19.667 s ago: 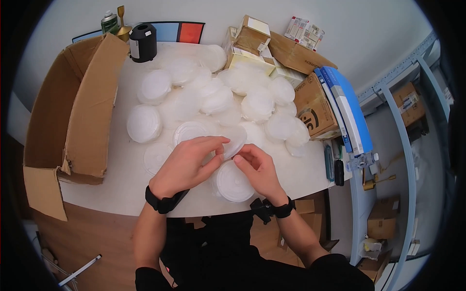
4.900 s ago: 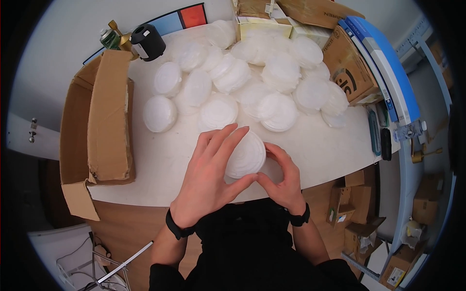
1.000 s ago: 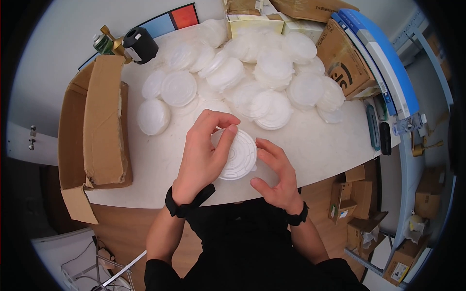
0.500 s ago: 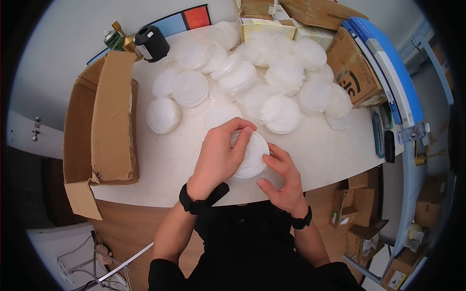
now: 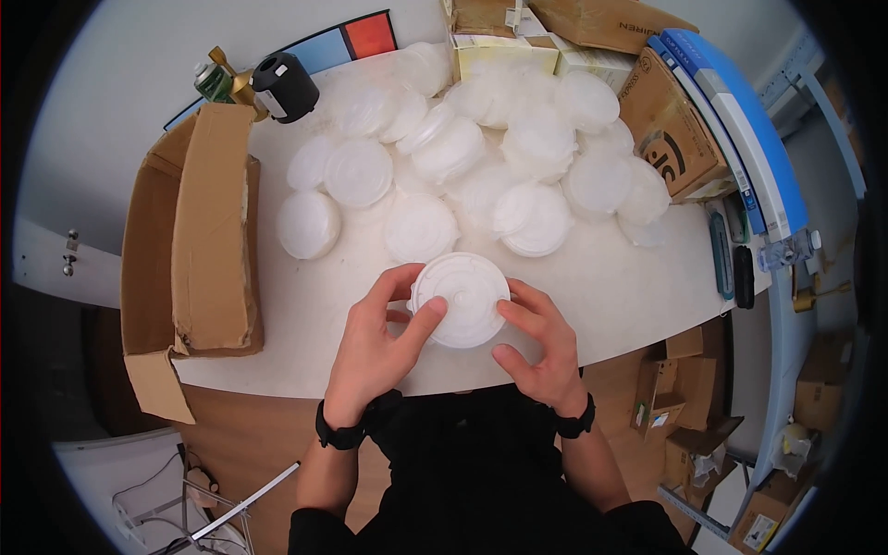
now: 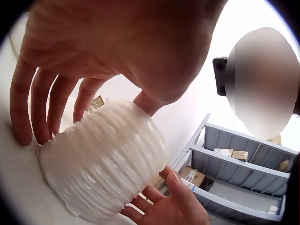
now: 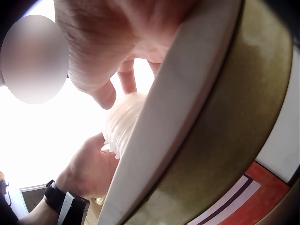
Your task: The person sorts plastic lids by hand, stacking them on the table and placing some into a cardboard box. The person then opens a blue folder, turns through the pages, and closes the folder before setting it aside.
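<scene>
A stack of translucent white plastic lids [image 5: 472,319] stands on the white table near its front edge. In the left wrist view the ribbed side of the stack [image 6: 105,161] shows many rims pressed together. My left hand [image 5: 375,338] grips it from the left, thumb on the top lid and fingers down the far side. On the right, my right hand [image 5: 546,347] touches the stack's edge with its fingertips, its thumb held away from the lid. Behind the stack lies another group of round lids [image 5: 421,228].
Several more lid piles [image 5: 449,148] cover the back of the table. An open cardboard box [image 5: 213,231] stands at the left, beside a black cylinder [image 5: 285,88]. Blue binders [image 5: 735,139] and a carton [image 5: 671,139] line the right side.
My left hand has drawn back from over the stack to its left side, uncovering the top lid. The right hand stays at the right edge. Earlier, both hands handled a thin lid.
</scene>
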`<control>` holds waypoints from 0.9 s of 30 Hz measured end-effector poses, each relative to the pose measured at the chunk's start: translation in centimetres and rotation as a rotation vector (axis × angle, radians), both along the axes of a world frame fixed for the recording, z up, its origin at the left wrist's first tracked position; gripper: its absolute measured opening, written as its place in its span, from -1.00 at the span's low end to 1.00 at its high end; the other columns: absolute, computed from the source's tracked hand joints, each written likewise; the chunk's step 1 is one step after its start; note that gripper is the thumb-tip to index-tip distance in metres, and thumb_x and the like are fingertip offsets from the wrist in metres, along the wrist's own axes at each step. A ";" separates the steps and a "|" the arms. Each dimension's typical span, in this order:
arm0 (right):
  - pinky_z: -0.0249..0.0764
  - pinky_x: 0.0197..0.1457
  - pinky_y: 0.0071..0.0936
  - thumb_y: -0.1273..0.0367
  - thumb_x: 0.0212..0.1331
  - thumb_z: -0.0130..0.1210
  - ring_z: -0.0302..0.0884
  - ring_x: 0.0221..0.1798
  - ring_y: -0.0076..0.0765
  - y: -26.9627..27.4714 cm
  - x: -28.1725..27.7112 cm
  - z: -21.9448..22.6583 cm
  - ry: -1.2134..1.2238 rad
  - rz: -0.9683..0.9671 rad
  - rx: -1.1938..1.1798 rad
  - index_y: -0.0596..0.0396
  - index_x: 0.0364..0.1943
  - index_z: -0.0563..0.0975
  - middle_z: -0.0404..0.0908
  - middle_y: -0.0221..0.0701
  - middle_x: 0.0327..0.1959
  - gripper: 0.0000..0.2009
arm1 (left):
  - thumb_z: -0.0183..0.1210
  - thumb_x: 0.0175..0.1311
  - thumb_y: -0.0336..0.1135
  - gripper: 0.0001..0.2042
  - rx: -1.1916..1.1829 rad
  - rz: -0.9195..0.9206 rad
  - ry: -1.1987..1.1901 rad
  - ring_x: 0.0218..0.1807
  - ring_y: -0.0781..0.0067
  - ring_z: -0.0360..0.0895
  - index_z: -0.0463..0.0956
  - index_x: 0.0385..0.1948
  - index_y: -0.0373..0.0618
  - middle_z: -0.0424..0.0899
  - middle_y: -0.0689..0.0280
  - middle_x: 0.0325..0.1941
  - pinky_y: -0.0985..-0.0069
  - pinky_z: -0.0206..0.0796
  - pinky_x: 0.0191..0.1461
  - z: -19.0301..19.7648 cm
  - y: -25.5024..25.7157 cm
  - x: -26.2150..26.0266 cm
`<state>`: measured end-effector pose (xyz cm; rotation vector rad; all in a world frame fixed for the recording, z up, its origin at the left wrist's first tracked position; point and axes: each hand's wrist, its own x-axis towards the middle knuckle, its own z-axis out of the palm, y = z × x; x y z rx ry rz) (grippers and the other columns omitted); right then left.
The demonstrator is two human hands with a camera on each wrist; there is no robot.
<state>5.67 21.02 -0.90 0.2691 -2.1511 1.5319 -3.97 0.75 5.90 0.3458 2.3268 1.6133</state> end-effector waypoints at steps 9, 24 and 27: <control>0.55 0.30 -0.16 0.44 0.11 0.39 0.60 0.26 0.08 0.6 0.2 -0.1 0.010 0.005 -0.052 0.11 0.21 0.57 0.49 0.06 0.35 -0.49 | 0.37 0.35 -0.23 -0.48 0.088 -0.156 -0.142 0.19 0.34 0.55 0.38 0.21 -0.29 0.61 0.16 0.15 0.33 0.38 0.28 -0.8 0.4 1.2; 0.51 0.34 -0.11 0.39 0.12 0.34 0.55 0.32 0.13 0.8 0.2 -0.4 0.036 0.045 -0.125 0.12 0.22 0.54 0.45 0.10 0.37 -0.49 | 0.40 0.32 -0.27 -0.41 0.259 -0.041 -0.089 0.26 0.20 0.55 0.30 0.26 -0.28 0.54 0.06 0.25 0.23 0.44 0.27 -2.3 1.2 3.1; 0.51 0.35 -0.12 0.39 0.12 0.34 0.54 0.33 0.13 0.8 0.1 -0.3 0.040 0.059 -0.103 0.11 0.25 0.53 0.46 0.10 0.37 -0.46 | 0.37 0.32 -0.37 -0.43 0.282 -0.025 -0.117 0.30 0.25 0.52 0.28 0.29 -0.25 0.52 0.08 0.27 0.26 0.40 0.34 -2.0 1.3 3.2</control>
